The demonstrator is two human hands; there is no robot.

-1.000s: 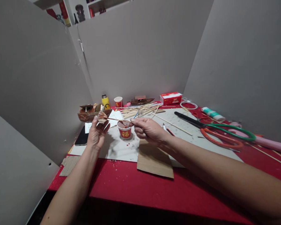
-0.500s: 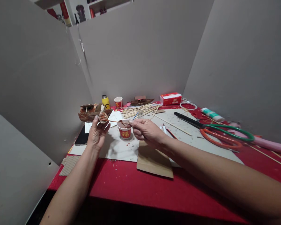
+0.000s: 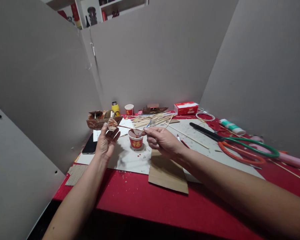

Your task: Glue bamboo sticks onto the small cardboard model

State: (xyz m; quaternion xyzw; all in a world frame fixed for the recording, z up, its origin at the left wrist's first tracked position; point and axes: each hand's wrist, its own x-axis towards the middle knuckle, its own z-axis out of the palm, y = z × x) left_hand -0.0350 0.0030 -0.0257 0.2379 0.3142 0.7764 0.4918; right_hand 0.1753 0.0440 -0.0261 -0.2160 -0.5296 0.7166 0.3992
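Observation:
My left hand [image 3: 107, 141] holds up a small ribbed, pale piece [image 3: 112, 124] with reddish-brown streaks, gripped between thumb and fingers. A thin brown-stained stick [image 3: 130, 127] is pinched in my right hand [image 3: 157, 138], its far end against or very near the streaked piece. Below the stick stands a red paper cup [image 3: 136, 141] with a gold character and brown liquid smears inside. Behind my left hand sits a brown model boat [image 3: 96, 123]. Whether the stick's tip carries a brush cannot be made out.
Thin wooden sticks [image 3: 152, 119] lie in a pile behind the cup. Large scissors [image 3: 215, 135] with green and orange handles rest at the right. A tan board [image 3: 167, 173] lies at the front, a phone [image 3: 89, 146] at the left. A red box [image 3: 186, 108] stands at the back.
The whole view has shifted slightly, so things appear a little farther right. Both hands keep their holds, with the stick still at the streaked piece.

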